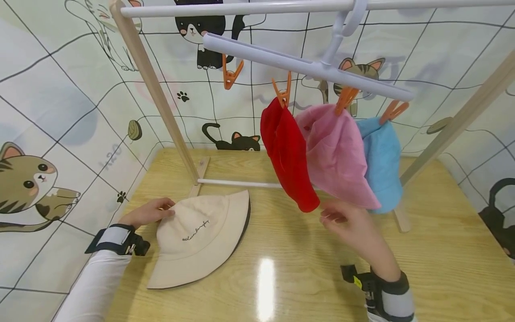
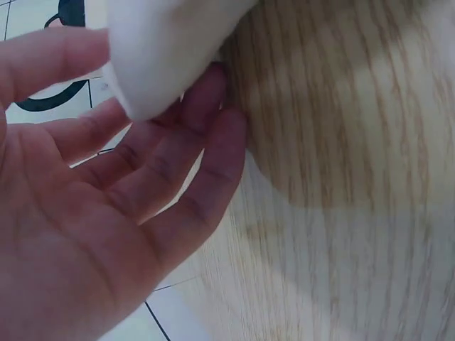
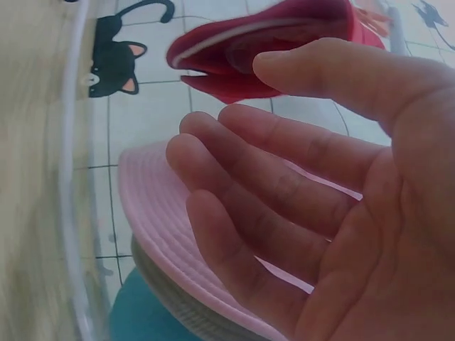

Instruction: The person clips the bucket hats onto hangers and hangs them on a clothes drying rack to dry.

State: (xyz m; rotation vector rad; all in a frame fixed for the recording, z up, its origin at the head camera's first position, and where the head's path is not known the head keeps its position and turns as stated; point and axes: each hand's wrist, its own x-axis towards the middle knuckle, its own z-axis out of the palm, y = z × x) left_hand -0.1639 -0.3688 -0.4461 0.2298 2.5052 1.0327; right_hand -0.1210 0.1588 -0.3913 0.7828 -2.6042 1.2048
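A cream bucket hat [image 1: 193, 237] with dark cursive lettering and a dark underside lies on the wooden table. My left hand [image 1: 150, 211] is at its crown; in the left wrist view the cream fabric [image 2: 163, 50] lies between thumb and curled fingers. A red hat [image 1: 283, 154], a pink bucket hat [image 1: 335, 154] and a light blue hat [image 1: 380, 165] hang from a white hanger [image 1: 306, 67] by orange clips. My right hand [image 1: 354, 226] is just below the red and pink brims, its fingers loosely bent and holding nothing in the right wrist view.
A free orange clip [image 1: 230, 74] hangs at the hanger's left part. The hanger hooks over a white rail [image 1: 241, 8] between wooden posts [image 1: 157, 89]. A lower white bar [image 1: 241, 183] crosses near the table's back. Cat-patterned cloth [image 1: 225, 103] surrounds the table [image 1: 306, 277].
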